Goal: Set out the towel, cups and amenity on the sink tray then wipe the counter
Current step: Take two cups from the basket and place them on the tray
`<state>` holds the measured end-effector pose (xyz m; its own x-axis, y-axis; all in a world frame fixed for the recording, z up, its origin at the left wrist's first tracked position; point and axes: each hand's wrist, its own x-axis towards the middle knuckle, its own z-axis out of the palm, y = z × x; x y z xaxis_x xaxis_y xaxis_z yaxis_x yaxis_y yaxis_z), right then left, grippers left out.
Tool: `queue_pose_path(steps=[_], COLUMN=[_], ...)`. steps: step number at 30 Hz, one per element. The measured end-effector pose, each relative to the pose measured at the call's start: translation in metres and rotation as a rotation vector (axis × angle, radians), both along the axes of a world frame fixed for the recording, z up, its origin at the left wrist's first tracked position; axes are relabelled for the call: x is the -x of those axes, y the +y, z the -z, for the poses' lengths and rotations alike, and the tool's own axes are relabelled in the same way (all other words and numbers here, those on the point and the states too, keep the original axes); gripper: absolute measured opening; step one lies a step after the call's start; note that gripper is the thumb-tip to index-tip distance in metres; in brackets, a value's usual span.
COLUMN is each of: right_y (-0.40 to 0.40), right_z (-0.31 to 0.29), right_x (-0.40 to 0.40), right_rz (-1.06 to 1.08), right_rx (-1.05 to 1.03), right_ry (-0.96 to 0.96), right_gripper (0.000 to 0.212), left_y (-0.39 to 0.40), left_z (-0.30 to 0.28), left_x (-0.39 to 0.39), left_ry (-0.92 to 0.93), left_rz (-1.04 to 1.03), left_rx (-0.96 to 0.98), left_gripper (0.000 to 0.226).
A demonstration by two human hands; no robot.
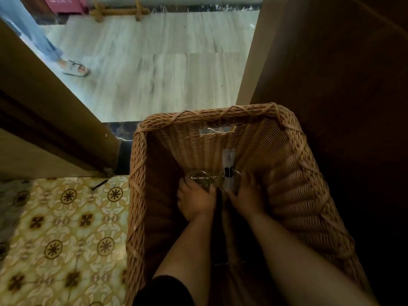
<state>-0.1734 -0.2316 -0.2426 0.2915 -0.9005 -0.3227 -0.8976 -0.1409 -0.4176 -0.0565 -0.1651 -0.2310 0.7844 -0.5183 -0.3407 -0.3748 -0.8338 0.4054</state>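
Note:
Both my hands reach down into a deep wicker basket (287, 164) on the floor. My left hand (194, 202) wraps around a clear glass cup (199, 177). My right hand (248, 195) closes on a second clear glass cup (235, 174), mostly hidden by the fingers. A white amenity packet (229, 164) with a black mark leans upright against the basket's far wall, right behind the second cup. A dark strip, maybe cloth, lies between my wrists; the basket bottom is too dark to read.
A wooden door or panel (55, 120) stands at the left and a dark wooden wall (331, 62) at the right. Patterned tiles (66, 239) cover the floor at my left, pale planks (165, 62) beyond. A person's sandalled foot (76, 68) is at the far left.

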Motion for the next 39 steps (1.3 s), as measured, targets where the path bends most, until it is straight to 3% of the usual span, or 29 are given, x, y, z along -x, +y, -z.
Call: queue_pose_path(steps=[10, 16, 23, 29, 33, 39], right_y=[-0.006, -0.011, -0.008, -0.003, 0.018, 0.046], right_z=[0.056, 0.059, 0.050, 0.000, -0.055, -0.147], right_x=[-0.011, -0.020, -0.018, -0.003, 0.014, 0.033], right_rz=[0.035, 0.098, 0.123, 0.104, 0.093, 0.059], right_rx=[-0.105, -0.106, -0.091, -0.096, -0.081, 0.016], right_ry=[-0.124, -0.251, -0.236, -0.211, -0.100, -0.093], right_gripper=[0.119, 0.107, 0.104, 0.102, 0.106, 0.110], left_y=[-0.003, -0.005, -0.004, 0.006, 0.025, 0.060], left_z=[0.046, 0.050, 0.040, -0.015, -0.077, -0.161], left_x=[-0.008, -0.015, -0.013, -0.008, -0.004, -0.002], left_ry=[0.145, 0.194, 0.200, 0.153, 0.129, 0.054], left_rz=[-0.051, -0.068, -0.074, -0.050, 0.004, 0.105], left_rx=[0.034, 0.061, 0.058, 0.072, 0.115, 0.225], left_gripper=[0.114, 0.106, 0.102, 0.101, 0.103, 0.103])
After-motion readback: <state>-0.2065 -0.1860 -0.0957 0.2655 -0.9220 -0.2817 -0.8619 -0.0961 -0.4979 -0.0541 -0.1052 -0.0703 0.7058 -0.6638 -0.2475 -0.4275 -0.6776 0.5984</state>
